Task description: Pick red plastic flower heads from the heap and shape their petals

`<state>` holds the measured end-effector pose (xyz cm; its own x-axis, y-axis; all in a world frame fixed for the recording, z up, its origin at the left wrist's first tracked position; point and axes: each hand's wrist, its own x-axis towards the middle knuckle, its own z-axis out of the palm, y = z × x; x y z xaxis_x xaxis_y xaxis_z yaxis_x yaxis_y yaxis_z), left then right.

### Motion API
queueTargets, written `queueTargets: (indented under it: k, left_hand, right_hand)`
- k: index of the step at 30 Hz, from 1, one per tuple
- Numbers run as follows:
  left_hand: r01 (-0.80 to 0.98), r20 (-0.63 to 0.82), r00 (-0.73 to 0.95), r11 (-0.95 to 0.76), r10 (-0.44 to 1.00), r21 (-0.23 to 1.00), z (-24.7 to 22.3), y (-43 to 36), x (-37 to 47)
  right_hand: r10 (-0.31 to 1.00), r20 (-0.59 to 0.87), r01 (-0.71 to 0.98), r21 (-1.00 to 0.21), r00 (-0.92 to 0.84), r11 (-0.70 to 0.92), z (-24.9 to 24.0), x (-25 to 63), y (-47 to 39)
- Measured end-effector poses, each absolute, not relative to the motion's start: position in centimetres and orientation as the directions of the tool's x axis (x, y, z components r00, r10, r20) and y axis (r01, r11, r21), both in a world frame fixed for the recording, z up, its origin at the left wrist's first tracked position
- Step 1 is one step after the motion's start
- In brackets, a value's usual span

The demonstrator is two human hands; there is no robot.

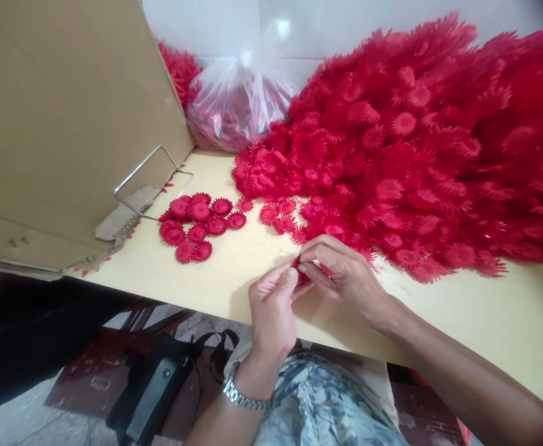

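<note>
Head view of a pale yellow tabletop (485,310) set against a white tiled wall (327,25). Near the table's front edge, the left hand (271,310) and right hand (341,272) meet, fingertips of both pinched on one small red plastic flower piece (305,272), mostly hidden between them. A large heap of like red pieces (415,142) fills the far right of the surface; a small flat cluster of separated pieces (197,226) lies to the left, well apart from the hands. A clear plastic bag (241,99) of red parts sits far centre against the wall. A tilted cardboard sheet (67,111) with a wire bracket (148,179) stands at left. The left wrist bears a metal watch (243,393)
</note>
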<state>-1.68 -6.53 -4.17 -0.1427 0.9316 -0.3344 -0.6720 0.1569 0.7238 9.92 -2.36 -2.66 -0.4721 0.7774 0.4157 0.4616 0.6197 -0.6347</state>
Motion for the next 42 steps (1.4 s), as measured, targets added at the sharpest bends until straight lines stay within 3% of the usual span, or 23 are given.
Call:
queueTargets:
  k: [4,8,12,15,18,20,22,24,26,28,31,35,42]
  left_hand:
    - [-0.652,-0.32,-0.149,0.15,0.936,0.743,-4.3,-6.6,-1.7]
    - [-0.641,-0.345,-0.171,0.161,0.923,0.751,-4.1,-6.4,-2.0]
    - [-0.627,-0.348,-0.164,0.175,0.923,0.759,-3.7,-6.3,-2.5]
    - [-0.623,-0.341,-0.21,0.143,0.916,0.769,-3.6,-6.2,-3.0]
    - [-0.627,-0.349,-0.161,0.177,0.923,0.759,-3.6,-6.1,-3.2]
    - [-0.631,-0.363,-0.131,0.205,0.923,0.748,-3.6,-6.0,-3.2]
    - [-0.632,-0.371,-0.145,0.203,0.917,0.748,-3.7,-5.9,-3.2]
    - [-0.628,-0.356,-0.144,0.193,0.923,0.754,-3.7,-5.8,-3.1]
    - [-0.629,-0.32,-0.115,0.18,0.941,0.756,-3.8,-5.9,-3.1]
    - [-0.64,-0.276,-0.085,0.16,0.957,0.751,-3.8,-6.0,-2.9]
    - [-0.63,-0.224,-0.057,0.139,0.973,0.764,-3.9,-6.3,-2.4]
    - [-0.586,-0.265,-0.09,0.164,0.96,0.794,-3.9,-6.4,-2.0]
    - [-0.55,-0.306,-0.161,0.172,0.938,0.817,-3.7,-6.3,-2.6]
  right_hand:
    - [0.855,0.25,0.406,-0.796,-0.455,0.449,-2.1,10.1,-2.4]
    - [0.887,0.267,0.48,-0.763,-0.376,0.433,-1.8,10.2,-2.2]
    - [0.847,0.449,0.636,-0.573,-0.284,0.517,-1.5,10.9,-1.0]
    - [0.795,0.568,0.806,-0.357,-0.213,0.472,-1.4,12.0,0.7]
    - [0.792,0.546,0.923,-0.084,-0.272,0.375,-1.4,12.7,2.1]
    - [0.81,0.496,0.931,-0.01,-0.312,0.365,-1.3,12.6,2.2]
    - [0.816,0.473,0.891,-0.129,-0.331,0.436,-1.1,12.2,1.5]
    - [0.844,0.376,0.753,-0.401,-0.383,0.521,-0.8,11.7,0.5]
    - [0.862,0.218,0.584,-0.658,-0.457,0.476,-0.7,11.0,-0.5]
    - [0.878,0.118,0.518,-0.768,-0.465,0.377,-0.8,10.5,-1.3]
    - [0.898,0.144,0.557,-0.74,-0.416,0.377,-1.1,10.0,-1.9]
    - [0.871,0.216,0.583,-0.668,-0.442,0.462,-0.8,9.9,-2.3]
    - [0.858,0.249,0.517,-0.71,-0.45,0.478,-0.5,10.3,-3.0]
